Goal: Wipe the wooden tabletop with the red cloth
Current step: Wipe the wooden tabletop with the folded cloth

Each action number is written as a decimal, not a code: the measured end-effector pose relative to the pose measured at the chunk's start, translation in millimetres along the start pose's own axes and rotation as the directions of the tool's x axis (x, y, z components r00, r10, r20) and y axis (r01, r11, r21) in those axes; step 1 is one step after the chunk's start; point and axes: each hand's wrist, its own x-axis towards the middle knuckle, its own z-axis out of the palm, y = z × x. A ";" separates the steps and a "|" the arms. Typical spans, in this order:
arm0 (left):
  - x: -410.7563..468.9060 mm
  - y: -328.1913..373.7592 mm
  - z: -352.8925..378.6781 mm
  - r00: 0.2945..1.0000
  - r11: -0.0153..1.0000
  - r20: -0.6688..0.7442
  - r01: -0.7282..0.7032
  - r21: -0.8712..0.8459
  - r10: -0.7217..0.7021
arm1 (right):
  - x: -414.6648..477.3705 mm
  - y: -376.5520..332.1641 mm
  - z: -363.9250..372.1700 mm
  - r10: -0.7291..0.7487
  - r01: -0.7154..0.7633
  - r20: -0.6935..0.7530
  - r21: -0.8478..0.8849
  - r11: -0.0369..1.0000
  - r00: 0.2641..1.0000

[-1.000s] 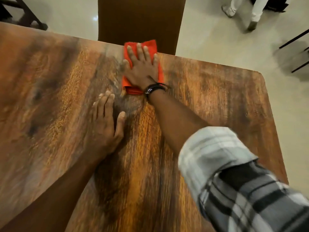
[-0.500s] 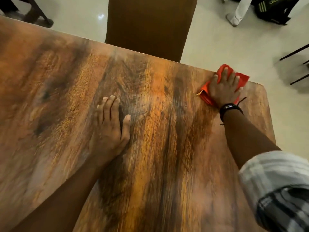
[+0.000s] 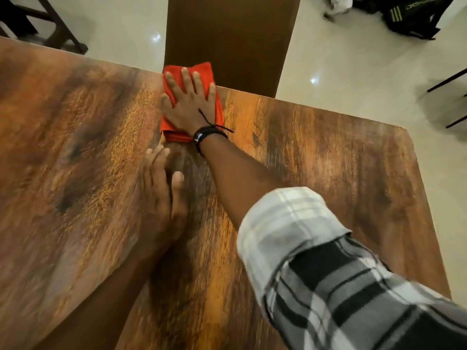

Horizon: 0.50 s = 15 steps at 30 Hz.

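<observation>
The wooden tabletop (image 3: 316,160) fills most of the head view, brown with dark grain streaks. A folded red cloth (image 3: 202,72) lies at its far edge, partly overhanging toward the chair. My right hand (image 3: 188,103) presses flat on the cloth with fingers spread, a black band on the wrist. My left hand (image 3: 161,193) rests palm-down on the bare wood just nearer than the cloth, fingers together, holding nothing.
A brown chair back (image 3: 232,34) stands against the far table edge, right behind the cloth. The table's right corner (image 3: 401,130) borders pale tiled floor. A dark bag (image 3: 414,16) and chair legs (image 3: 447,102) sit on the floor at right.
My right hand slid the red cloth from the far right corner back left along the far edge to the spot in front of the chair. My left hand stayed planted.
</observation>
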 end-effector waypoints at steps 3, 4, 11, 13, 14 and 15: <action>-0.9 0.2 -1.4 0.996 0.995 -0.050 0.065 -0.072 -0.068 | -61.9 6.2 5.5 -0.213 0.213 0.053 -0.006 0.977 0.976; -1.1 0.1 -2.4 0.995 0.994 -0.066 0.062 -0.090 -0.068 | -82.9 16.5 6.7 -0.276 0.277 0.062 0.000 0.961 0.959; -6.3 -0.7 -12.8 0.977 0.960 -0.142 0.122 -0.253 -0.162 | -134.9 114.8 -18.3 0.145 -0.145 0.010 0.036 0.989 0.989; -14.1 6.0 -19.7 0.945 0.934 -0.201 0.193 -0.300 -0.260 | -171.2 79.3 -1.6 0.011 -0.011 -0.010 0.017 1.000 1.000; -20.4 11.2 -24.5 0.930 0.929 -0.231 0.210 -0.304 -0.285 | -196.1 57.8 8.9 -0.082 0.083 -0.034 0.021 0.996 0.996; -27.3 18.2 -26.6 0.924 0.929 -0.248 0.212 -0.303 -0.292 | -224.0 41.0 18.8 -0.169 0.171 -0.052 0.030 0.985 0.984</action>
